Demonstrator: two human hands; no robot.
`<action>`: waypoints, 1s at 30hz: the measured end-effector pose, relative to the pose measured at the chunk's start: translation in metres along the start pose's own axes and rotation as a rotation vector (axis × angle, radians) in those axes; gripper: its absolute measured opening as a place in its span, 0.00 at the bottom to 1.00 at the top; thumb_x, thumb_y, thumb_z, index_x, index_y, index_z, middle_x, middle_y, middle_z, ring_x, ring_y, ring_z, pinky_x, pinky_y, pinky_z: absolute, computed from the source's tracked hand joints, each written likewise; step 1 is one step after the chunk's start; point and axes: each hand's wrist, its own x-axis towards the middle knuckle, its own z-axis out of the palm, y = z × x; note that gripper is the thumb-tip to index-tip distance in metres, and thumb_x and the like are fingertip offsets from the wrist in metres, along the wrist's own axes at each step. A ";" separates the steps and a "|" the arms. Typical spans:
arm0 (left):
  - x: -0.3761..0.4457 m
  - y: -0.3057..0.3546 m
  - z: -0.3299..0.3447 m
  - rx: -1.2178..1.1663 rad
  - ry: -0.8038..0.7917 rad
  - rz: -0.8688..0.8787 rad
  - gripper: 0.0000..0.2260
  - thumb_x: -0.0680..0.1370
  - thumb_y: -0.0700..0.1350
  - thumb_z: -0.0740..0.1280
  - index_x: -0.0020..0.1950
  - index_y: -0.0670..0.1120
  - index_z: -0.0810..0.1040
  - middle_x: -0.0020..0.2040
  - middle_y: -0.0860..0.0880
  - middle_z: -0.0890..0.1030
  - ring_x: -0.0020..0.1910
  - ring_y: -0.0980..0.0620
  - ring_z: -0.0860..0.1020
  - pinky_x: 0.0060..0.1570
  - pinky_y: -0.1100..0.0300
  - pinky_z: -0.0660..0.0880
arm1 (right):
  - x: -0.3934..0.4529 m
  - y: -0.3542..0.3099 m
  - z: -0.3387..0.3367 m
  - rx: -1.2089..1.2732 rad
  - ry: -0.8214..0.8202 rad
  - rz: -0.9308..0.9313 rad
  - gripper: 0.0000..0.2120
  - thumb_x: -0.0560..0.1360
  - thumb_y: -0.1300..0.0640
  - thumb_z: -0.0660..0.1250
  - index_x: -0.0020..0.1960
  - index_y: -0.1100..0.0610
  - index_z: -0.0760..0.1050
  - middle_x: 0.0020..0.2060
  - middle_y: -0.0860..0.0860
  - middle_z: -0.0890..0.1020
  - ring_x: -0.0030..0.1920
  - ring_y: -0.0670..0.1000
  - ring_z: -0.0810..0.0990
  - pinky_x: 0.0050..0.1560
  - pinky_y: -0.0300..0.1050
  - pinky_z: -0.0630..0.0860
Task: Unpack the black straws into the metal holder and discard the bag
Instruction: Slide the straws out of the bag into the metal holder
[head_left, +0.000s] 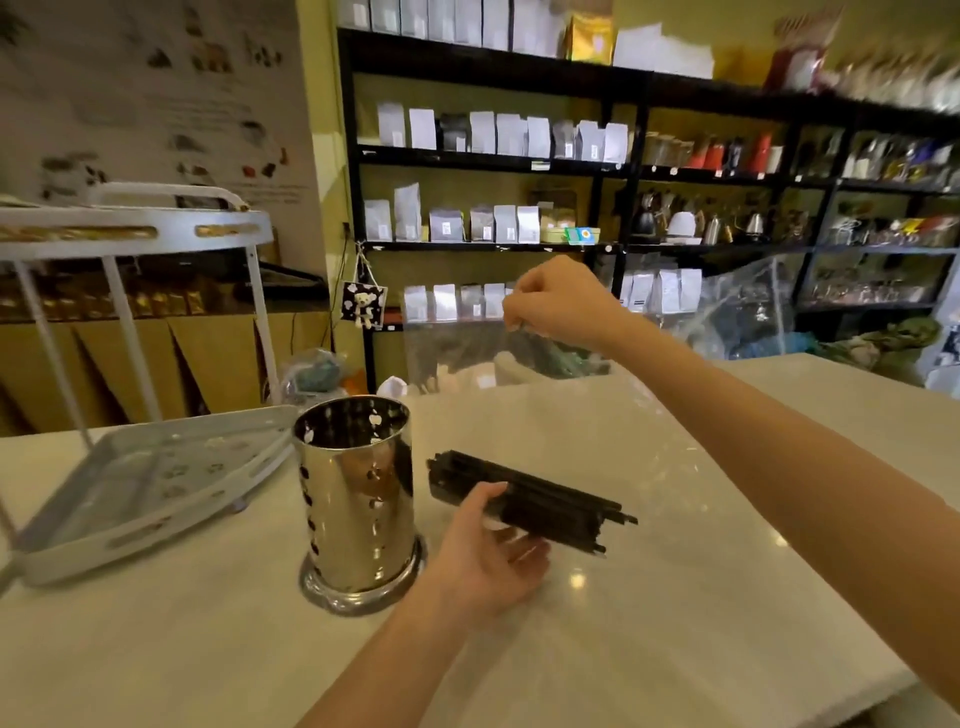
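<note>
White rack (140, 483) sitting left of holder (358, 499), on counter (675, 623). Holder standing upright, shiny, perforated, apparently without straws inside. Left hand (488, 551) lying just right of holder, fingers curling around bundle of straws (530, 501), gripping it against counter. Straws lying flat, pointing away from holder to right. Right hand (556, 304) hovering up and behind holder, to its right, fingers pinching top edge of clear bag (519, 395); bag hanging down, lifting off straws. Shelves (623, 166) standing far behind holder.
</note>
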 end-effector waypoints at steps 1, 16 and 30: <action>0.000 0.001 0.001 0.006 -0.024 0.007 0.33 0.64 0.47 0.72 0.62 0.34 0.65 0.55 0.38 0.77 0.54 0.41 0.75 0.48 0.51 0.74 | 0.005 -0.006 -0.007 -0.001 0.018 -0.025 0.11 0.71 0.61 0.65 0.34 0.67 0.79 0.29 0.58 0.75 0.27 0.47 0.68 0.30 0.37 0.69; -0.062 0.082 0.062 0.068 -0.324 0.416 0.14 0.61 0.47 0.73 0.43 0.42 0.83 0.42 0.43 0.84 0.35 0.48 0.82 0.40 0.57 0.75 | 0.065 -0.078 -0.077 0.550 0.224 -0.139 0.13 0.71 0.63 0.63 0.28 0.57 0.73 0.20 0.48 0.67 0.20 0.46 0.60 0.20 0.36 0.55; -0.063 0.222 0.030 0.265 -0.011 0.653 0.08 0.62 0.44 0.72 0.38 0.43 0.84 0.36 0.44 0.85 0.36 0.47 0.83 0.45 0.49 0.78 | 0.140 -0.051 0.001 0.886 0.329 0.009 0.15 0.73 0.61 0.64 0.27 0.58 0.70 0.16 0.45 0.66 0.16 0.44 0.60 0.16 0.34 0.56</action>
